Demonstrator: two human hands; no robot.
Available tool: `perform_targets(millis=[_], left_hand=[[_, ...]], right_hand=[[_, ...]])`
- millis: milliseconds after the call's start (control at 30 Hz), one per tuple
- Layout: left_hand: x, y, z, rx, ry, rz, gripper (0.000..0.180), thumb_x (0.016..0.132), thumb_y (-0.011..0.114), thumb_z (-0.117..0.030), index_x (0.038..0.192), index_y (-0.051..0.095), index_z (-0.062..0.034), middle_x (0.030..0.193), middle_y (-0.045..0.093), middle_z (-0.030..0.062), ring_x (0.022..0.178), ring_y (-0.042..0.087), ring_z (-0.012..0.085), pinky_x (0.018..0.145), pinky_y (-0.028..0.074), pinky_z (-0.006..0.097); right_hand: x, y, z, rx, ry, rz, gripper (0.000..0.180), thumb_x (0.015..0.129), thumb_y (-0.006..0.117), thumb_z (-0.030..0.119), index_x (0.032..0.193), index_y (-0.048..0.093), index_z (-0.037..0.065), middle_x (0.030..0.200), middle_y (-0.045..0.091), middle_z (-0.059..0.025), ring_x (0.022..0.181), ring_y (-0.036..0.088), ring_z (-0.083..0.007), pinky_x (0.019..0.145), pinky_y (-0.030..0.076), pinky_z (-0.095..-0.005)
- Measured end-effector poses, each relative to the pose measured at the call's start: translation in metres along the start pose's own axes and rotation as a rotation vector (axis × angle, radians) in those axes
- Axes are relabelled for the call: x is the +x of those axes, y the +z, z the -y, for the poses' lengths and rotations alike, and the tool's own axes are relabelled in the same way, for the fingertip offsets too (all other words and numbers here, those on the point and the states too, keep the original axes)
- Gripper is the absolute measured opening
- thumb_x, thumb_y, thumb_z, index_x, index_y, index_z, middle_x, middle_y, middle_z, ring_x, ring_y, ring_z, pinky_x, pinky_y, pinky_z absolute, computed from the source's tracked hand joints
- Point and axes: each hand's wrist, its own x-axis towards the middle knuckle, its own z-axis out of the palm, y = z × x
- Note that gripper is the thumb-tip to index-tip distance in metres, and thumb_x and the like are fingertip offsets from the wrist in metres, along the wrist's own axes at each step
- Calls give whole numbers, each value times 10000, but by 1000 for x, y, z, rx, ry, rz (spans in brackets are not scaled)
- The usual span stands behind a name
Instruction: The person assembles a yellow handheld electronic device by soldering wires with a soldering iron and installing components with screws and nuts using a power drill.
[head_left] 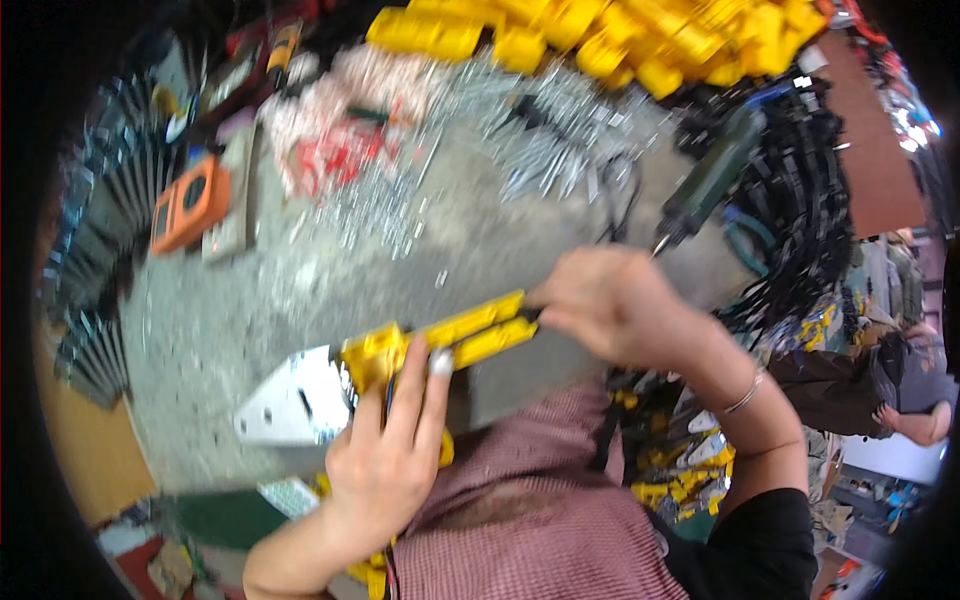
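A yellow plastic handle part [450, 336], long and slotted, is held level above the grey worktable [250, 320]. My left hand [390, 450] grips its left end from below, fingers laid over the yellow block. My right hand [610, 300] pinches its right end. A flat, shiny, pointed metal blade [290, 400] sticks out to the left beside the yellow part; whether it is joined to the part is hidden by my fingers.
Yellow handle parts [620, 35] are heaped at the far edge. Small silver metal pieces [520, 140] lie scattered. A green powered screwdriver [715, 175] rests over black parts [800, 200] at right. An orange meter [190, 200] sits at left.
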Motion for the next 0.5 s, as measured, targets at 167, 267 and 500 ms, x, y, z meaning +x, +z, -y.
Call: perform_targets(millis=[167,267,500], left_hand=[[1,-19,-5,-9,-11,88,431,715,576,-104,1132,642,-16,1230,608,148,840,603,255,567,527,267],[-7,-30,-9,-57,-29,263,629,817,518,-150,1410,397,18,1435,372,190,1192,459,455,1013,383,521],[8,-33,-5,-70,21,184,544,804,558,-133,1322,496,22,1320,497,186,1101,543,446,899,503,432]], right_hand=[[11,-6,-4,21,-73,130,230,877,576,247,996,636,59,857,647,-117,855,643,-303,688,510,-406],[12,-8,1,-6,-93,159,219,872,577,248,965,629,56,835,631,-110,833,636,-303,677,512,-407],[27,-69,-15,-373,-169,-50,140,857,554,198,867,602,68,803,590,-96,804,609,-291,682,515,-416]])
